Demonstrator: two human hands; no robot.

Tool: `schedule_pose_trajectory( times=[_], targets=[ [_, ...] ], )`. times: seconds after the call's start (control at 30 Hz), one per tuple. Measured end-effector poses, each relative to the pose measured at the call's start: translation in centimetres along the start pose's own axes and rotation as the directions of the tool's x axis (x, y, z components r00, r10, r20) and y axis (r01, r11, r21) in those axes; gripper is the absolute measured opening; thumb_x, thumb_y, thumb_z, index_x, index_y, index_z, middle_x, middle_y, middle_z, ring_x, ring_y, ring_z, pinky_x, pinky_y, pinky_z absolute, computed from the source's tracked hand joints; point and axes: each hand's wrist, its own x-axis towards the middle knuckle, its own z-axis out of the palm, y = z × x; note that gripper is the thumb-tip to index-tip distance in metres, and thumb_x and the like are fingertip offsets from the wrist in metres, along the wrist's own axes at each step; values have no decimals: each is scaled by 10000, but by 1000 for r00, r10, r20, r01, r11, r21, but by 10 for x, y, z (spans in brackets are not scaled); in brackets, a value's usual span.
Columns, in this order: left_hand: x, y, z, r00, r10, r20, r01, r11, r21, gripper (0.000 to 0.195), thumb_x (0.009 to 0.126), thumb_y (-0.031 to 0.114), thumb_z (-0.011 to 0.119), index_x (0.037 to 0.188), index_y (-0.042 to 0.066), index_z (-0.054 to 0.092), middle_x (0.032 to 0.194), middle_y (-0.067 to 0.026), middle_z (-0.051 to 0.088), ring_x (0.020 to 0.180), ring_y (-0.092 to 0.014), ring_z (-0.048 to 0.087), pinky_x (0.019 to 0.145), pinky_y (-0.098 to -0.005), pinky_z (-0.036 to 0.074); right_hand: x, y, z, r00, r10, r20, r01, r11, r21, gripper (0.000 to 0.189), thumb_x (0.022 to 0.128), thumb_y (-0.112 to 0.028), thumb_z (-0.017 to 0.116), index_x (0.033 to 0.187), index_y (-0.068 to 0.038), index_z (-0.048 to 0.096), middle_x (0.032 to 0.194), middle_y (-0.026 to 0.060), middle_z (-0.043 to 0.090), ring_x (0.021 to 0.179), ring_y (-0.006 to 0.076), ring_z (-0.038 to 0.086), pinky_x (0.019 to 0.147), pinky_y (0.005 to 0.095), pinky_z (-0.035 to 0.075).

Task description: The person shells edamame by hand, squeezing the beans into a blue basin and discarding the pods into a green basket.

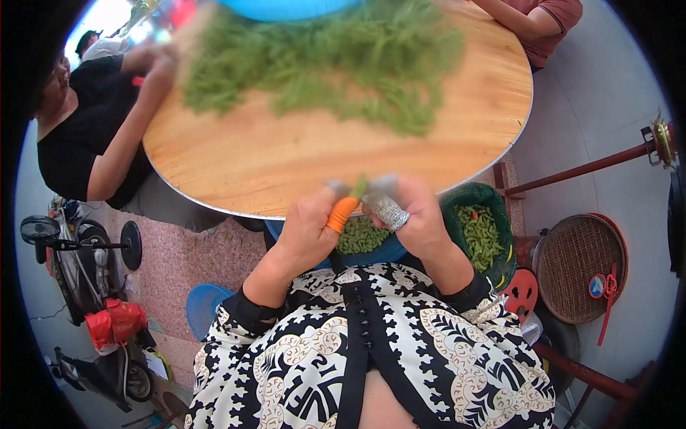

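Note:
My left hand (308,217) and my right hand (415,214) meet over the near edge of a wooden round table (300,155). Between their fingertips a blurred green pod (360,186) is pinched. An orange ribbed finger cot (343,213) covers my left thumb. Grey knitted finger covering (390,210) wraps my right thumb, and both index fingers have grey tips. Below my hands, a blue basin (394,256) holds shelled green beans (362,236). Across the table spreads a blurred pile of green pods (321,59).
To my right, a green-lined container (455,214) holds green pods or hulls (479,241); beyond it leans a round woven tray (579,268). A person in black (91,123) sits left; another's arm (514,19) is far right. A blue stool (203,308) and a scooter (96,252) stand left.

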Motion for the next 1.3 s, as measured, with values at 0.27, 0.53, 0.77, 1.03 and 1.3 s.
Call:
schedule_pose_trajectory(
  times=[0.27,0.53,0.77,1.03,1.3],
  targets=[
    [0,0,-2,999,26,30,-23,996,-90,99,799,95,518,852,11,528,701,-179,536,654,-350,534,548,-340,421,0,0,1,998,-47,44,49,998,-32,66,807,-20,521,864,8,536,761,-3,558,685,43,491,603,192,416],
    [-1,-4,-4,995,-24,100,42,982,-185,104,792,96,532,833,3,512,659,-174,522,637,-338,531,535,-331,412,3,3,1,999,-40,36,44,993,-108,54,799,-26,533,844,2,539,737,-8,547,663,36,472,595,191,414],
    [-2,1,0,989,147,-5,-136,927,349,167,762,119,561,852,2,480,618,-167,522,603,-344,539,491,-382,411,5,8,-3,999,37,31,-37,999,-15,52,813,-74,535,828,-26,546,678,-28,523,559,29,441,507,176,371],
    [-5,-10,12,996,75,-51,-84,976,-202,159,836,187,493,834,28,481,590,-51,483,451,-148,451,415,-265,333,5,12,-3,995,32,94,-41,994,100,69,818,-84,538,838,-19,547,688,-22,532,576,38,459,525,177,379],
    [-7,-4,13,906,-279,319,403,335,-852,292,883,334,406,813,59,477,576,13,422,429,-54,310,396,-189,224,8,25,-10,970,-152,188,118,977,180,86,825,-75,521,878,-11,543,730,-10,538,606,54,475,558,185,402]
  ],
)
